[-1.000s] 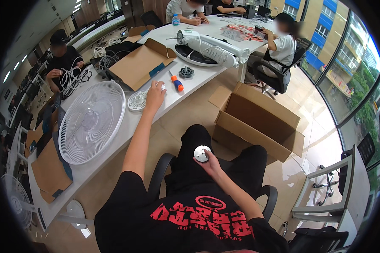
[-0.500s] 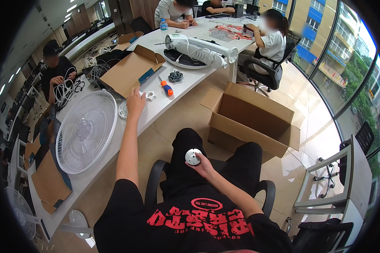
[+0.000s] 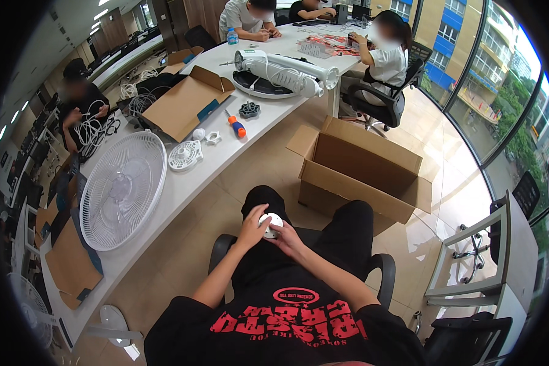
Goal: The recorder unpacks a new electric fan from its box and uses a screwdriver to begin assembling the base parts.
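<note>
Above my lap I hold a small white round plastic part with holes in its face. My right hand grips it from the right side and below. My left hand closes on it from the left, its fingers over the near side and partly hiding it. On the table edge ahead lie a white vented plastic housing, a small white knob, a white ring nut, a screwdriver with an orange and blue handle, and a black lobed knob.
A white fan guard rests on the table at left. Behind the small parts are a cardboard box lid and white fan stand parts. An open carton stands on the floor to the right. Several people work around the table.
My left hand has left the small parts on the table and come back to my lap, onto the white round part. My right hand still holds that part, now slightly further left.
</note>
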Motion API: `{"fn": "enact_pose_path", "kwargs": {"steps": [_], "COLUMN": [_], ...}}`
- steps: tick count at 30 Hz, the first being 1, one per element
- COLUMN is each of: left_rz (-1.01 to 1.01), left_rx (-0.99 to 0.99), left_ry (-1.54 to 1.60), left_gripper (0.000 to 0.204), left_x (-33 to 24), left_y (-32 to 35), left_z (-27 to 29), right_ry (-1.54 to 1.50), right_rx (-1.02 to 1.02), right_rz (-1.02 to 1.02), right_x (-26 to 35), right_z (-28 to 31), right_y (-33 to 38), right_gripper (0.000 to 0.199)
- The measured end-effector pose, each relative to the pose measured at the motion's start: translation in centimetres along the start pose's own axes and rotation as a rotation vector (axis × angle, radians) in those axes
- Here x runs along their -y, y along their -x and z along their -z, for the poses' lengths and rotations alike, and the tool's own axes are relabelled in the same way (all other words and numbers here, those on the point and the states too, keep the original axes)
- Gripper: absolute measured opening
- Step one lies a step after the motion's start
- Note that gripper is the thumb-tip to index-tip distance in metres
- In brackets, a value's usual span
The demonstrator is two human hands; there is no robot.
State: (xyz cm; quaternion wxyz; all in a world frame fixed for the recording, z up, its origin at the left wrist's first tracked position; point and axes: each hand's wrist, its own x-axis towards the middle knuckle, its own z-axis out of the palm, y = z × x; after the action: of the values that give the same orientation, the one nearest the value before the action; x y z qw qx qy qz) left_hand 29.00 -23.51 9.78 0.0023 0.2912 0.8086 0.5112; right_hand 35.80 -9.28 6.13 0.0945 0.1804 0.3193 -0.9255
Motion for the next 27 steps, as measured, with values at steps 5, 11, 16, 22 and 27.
{"fn": "enact_pose_path", "kwargs": {"steps": [5,11,16,22,27], "left_rz": [0.187,0.299,0.443,0.604,0.638], "left_rx": [-0.130,-0.106,-0.206,-0.228,-0.133], "left_ry": [0.064,0.435,0.735,0.886,1.044], "left_gripper": [0.033,0.022,0.022,0.030,0.030], "left_x": [4.2,5.2,4.3,2.8,2.9], "left_y": [2.8,1.8,0.0,-0.3,0.0], "left_z": [-2.9,-1.8,-0.7,1.2,1.8], "right_ry": [0.066,0.094,0.022,0.014,0.028], "right_rx": [0.018,-0.068,-0.012,-0.005,-0.008], "right_rz": [-0.006,0.008,0.021,-0.010,-0.026], "right_x": [-0.7,-0.8,-1.0,-1.0,-1.2], "right_z": [1.5,0.6,-0.2,0.2,0.2], "right_y": [-1.3,-0.8,-0.4,-0.8,-1.0], "right_gripper": [0.033,0.035,0.036,0.029,0.022]}}
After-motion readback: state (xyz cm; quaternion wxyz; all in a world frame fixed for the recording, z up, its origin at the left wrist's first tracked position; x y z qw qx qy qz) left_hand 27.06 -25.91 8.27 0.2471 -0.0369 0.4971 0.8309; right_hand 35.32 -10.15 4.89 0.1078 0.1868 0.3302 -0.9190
